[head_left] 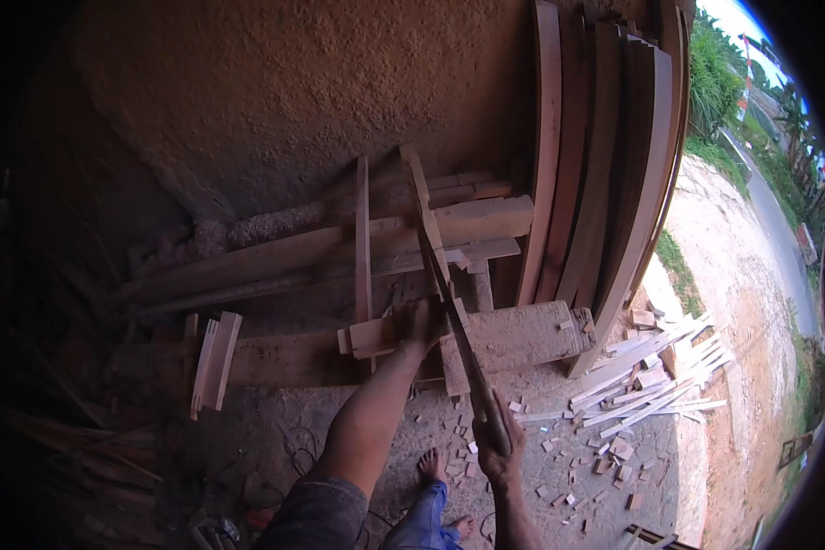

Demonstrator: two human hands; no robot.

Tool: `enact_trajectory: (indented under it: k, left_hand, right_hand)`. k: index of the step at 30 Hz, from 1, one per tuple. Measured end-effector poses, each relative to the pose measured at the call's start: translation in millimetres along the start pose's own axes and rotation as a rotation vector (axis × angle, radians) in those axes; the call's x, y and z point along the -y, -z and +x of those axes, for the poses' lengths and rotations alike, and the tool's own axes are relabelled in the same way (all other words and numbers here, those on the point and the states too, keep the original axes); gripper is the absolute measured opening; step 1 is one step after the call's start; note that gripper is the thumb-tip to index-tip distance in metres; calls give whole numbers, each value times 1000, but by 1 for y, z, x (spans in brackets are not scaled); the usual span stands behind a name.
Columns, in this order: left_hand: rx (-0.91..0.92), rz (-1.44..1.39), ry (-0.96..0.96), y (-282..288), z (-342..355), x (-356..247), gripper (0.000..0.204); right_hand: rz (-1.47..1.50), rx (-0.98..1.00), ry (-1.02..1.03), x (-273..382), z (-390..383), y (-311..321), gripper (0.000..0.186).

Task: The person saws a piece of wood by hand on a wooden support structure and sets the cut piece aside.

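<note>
My right hand (pixel 501 447) is wrapped round the handle of a handsaw (pixel 468 359), whose dark blade slants up and away across a thick wooden beam. Beside the blade, my left hand (pixel 418 323) is closed on a short wooden block (pixel 372 337) lying on the beam; its fingertips are partly hidden. Past the hand, a long pale wooden strip (pixel 416 183) runs away from me, close along the far part of the blade. The thick beam (pixel 524 335) reaches out to the right, its top dusted with sawdust.
Long planks (pixel 605 165) lean against the rough wall (pixel 293 82) at the right. Another heavy beam (pixel 481 218) lies behind. Pale offcut sticks (pixel 651 390) are heaped at the right, with small wood chips scattered on the floor. Two short boards (pixel 216 362) rest on the beam's left part.
</note>
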State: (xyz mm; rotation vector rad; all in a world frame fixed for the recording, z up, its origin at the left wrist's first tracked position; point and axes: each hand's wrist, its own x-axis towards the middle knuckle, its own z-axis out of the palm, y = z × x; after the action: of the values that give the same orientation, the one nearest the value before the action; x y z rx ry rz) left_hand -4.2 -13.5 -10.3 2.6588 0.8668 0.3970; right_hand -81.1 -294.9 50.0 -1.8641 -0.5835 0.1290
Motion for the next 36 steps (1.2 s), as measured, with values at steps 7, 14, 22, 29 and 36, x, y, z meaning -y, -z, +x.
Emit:
enact_trajectory:
  k: [7, 14, 22, 29, 36]
  left_hand:
    - [-126, 22, -11, -21, -4, 17, 15]
    - [-31, 55, -52, -7, -4, -1, 21]
    - [-149, 27, -64, -26, -3, 15, 16]
    - [-70, 62, -40, -18, -3, 8, 13]
    - [-138, 80, -19, -24, -4, 19, 14]
  right_hand:
    - [-312, 44, -39, -15, -166, 73, 49]
    - [8, 18, -47, 0, -1, 0, 56]
    - [-264, 140, -178, -37, -179, 75, 51]
    - [-53, -21, 123, -21, 9, -16, 57]
    - [-362, 131, -305, -67, -200, 66, 49]
